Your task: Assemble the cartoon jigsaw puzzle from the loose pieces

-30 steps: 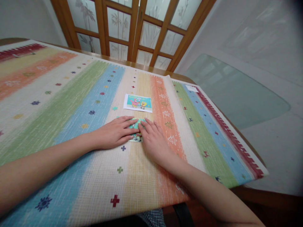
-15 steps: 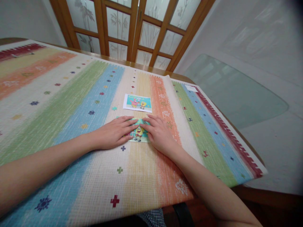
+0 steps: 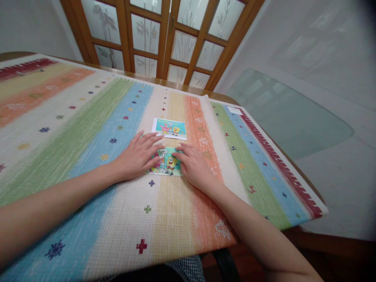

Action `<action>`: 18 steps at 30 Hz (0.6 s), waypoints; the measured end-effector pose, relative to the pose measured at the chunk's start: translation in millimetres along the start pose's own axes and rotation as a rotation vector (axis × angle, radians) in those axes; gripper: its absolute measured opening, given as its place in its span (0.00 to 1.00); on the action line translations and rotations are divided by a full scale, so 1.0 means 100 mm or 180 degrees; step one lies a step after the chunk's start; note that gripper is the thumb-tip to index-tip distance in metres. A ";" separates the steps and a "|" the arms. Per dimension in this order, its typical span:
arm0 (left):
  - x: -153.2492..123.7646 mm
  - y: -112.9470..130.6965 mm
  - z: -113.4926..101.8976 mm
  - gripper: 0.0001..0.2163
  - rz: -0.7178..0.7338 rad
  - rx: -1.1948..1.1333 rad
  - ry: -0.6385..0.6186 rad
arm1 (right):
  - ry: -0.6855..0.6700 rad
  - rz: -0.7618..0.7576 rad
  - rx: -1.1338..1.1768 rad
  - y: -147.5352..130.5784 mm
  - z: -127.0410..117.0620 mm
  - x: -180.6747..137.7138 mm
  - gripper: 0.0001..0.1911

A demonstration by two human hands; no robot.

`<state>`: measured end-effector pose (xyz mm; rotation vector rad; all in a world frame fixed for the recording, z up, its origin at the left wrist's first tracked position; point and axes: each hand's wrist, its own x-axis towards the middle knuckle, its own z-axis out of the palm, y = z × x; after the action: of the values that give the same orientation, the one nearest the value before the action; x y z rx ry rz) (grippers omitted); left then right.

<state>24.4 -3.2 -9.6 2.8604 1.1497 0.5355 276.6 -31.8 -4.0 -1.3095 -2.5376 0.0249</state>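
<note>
A small cartoon picture point(image 3: 169, 163), perhaps a puzzle, lies flat in front of me. It has a teal ground, a yellow square figure and a pale long-faced figure. My left hand point(image 3: 141, 154) rests at its left side with fingers spread, their tips towards its upper left part. My right hand point(image 3: 192, 160) covers the right end, fingers stretched out and touching the surface. Just beyond lies a white-edged card point(image 3: 170, 128) with a similar cartoon scene. My left fingertips reach near its lower left corner. What lies under either hand is hidden.
A striped cloth point(image 3: 96, 137) with small printed motifs covers the table. A white slip point(image 3: 234, 110) lies at the far right edge. Wooden doors point(image 3: 163, 39) with frosted panes stand behind the table, and a pale glass-like panel point(image 3: 288, 113) is on the right.
My left hand has drawn left and away from me, its fingers spreading and baring more of the near picture. A small teal piece seen left of the card is now out of sight. My right hand stays put.
</note>
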 end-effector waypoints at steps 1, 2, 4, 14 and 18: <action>0.01 -0.08 -0.02 0.17 -0.0185 -0.0017 0.0127 | 0.0043 -0.0035 0.0060 0.02 0.01 0.00 0.18; 0.01 -0.17 -0.04 0.16 -0.0398 -0.0006 0.0261 | 0.0107 -0.0064 0.0127 0.05 0.02 0.00 0.18; 0.00 -0.38 -0.07 0.17 -0.0864 0.0181 0.0373 | 0.0275 -0.0079 0.0277 0.11 0.03 0.01 0.17; -0.06 -0.79 -0.04 0.20 -0.1046 0.0210 0.0123 | 0.0710 0.0096 0.0749 0.28 0.03 0.05 0.15; -0.03 -0.81 -0.03 0.19 -0.1011 0.0370 0.0140 | 0.0676 0.0158 0.0784 0.27 0.04 0.06 0.16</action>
<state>-33.0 53.2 -18.7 2.6847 1.6520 0.5320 293.6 -11.1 -10.4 -1.2089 -2.2431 0.1918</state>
